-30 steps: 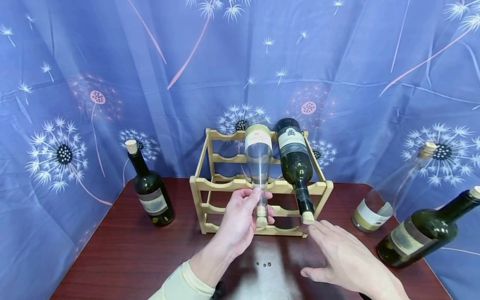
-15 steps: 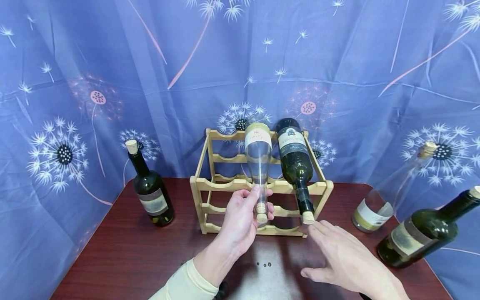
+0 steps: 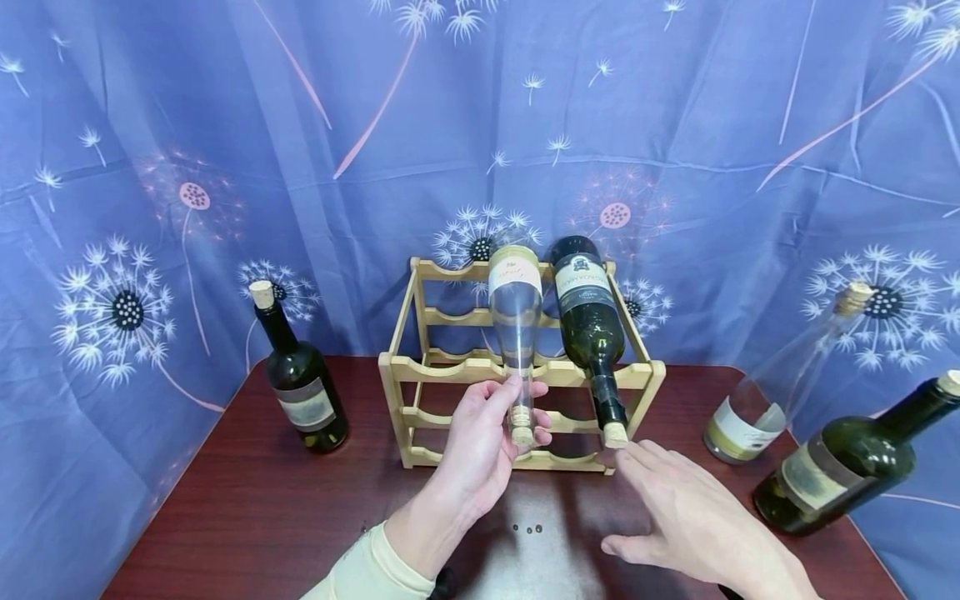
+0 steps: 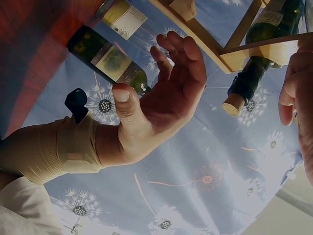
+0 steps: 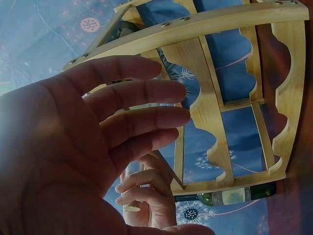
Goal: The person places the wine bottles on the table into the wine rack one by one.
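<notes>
My left hand (image 3: 480,433) grips the neck of a clear glass wine bottle (image 3: 517,317), thumb on top and fingers beneath. This bottle lies across the top of a wooden wine rack (image 3: 480,368), its corked end facing me. To its right, a dark green wine bottle (image 3: 588,308) rests in the rack the same way. My right hand (image 3: 690,517) is held with fingers extended, fingertips close by that bottle's cork (image 3: 616,435). In the right wrist view the palm of my right hand (image 5: 98,132) faces the camera, holding nothing, and partly hides the rack (image 5: 205,98).
A dark wine bottle (image 3: 306,387) stands left of the rack. On the right stand a clear corked bottle (image 3: 750,425) and another dark one (image 3: 832,475). Several tiny dark specks (image 3: 529,530) lie on the brown table (image 3: 247,517). A blue dandelion-print curtain (image 3: 420,125) hangs behind.
The corked end of the clear bottle has risen slightly with my left hand, and its label looks a little turned. My right hand has stayed in place.
</notes>
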{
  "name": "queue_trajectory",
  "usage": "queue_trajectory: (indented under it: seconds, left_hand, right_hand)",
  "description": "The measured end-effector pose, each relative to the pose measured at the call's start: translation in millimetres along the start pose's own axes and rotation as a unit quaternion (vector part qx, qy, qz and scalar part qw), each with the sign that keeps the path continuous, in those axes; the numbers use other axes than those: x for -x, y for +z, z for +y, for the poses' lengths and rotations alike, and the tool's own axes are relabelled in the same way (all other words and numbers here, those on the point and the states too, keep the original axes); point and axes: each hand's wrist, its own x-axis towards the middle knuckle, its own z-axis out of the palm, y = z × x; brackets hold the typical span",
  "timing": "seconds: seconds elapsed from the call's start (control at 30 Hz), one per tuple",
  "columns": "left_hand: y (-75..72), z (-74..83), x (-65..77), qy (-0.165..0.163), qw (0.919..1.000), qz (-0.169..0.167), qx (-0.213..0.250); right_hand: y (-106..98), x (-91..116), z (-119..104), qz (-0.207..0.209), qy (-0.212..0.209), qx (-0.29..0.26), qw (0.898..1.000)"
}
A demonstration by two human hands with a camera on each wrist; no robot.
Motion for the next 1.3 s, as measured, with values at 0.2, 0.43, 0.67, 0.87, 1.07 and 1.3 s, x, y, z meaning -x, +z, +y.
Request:
queue_trajectory:
  seconds: [0.2, 0.43, 0.67, 0.87, 1.07, 1.3]
  left_hand:
    - [-0.7, 0.5, 1.5, 0.000, 0.9999, -0.004, -0.013]
    - [-6.5, 1.7, 5.9, -0.006, 0.9991, -0.012, -0.041]
    - [-11.6, 3.3, 14.9, 0.007, 0.9951, 0.011, -0.098]
    - [-13.7, 4.1, 23.0, 0.043, 0.9890, 0.024, -0.139]
    - [-16.6, 5.7, 29.2, 0.077, 0.9792, 0.048, -0.182]
    - [-24.2, 7.4, 37.4, 0.134, 0.9602, 0.043, -0.241]
  right_hand:
    - [-1.6, -0.4, -0.1, -0.007, 0.006, -0.003, 1.000]
    - [-4.1, 0.1, 0.8, -0.026, 0.026, 0.001, 0.999]
    - [-9.2, 0.3, 1.7, -0.052, 0.058, -0.004, 0.997]
    - [-12.8, 0.5, 3.3, -0.040, 0.064, 0.000, 0.997]
    - [-13.1, 2.6, 4.8, -0.018, 0.056, 0.008, 0.998]
    - [-16.8, 4.2, 6.0, -0.009, 0.067, 0.014, 0.998]
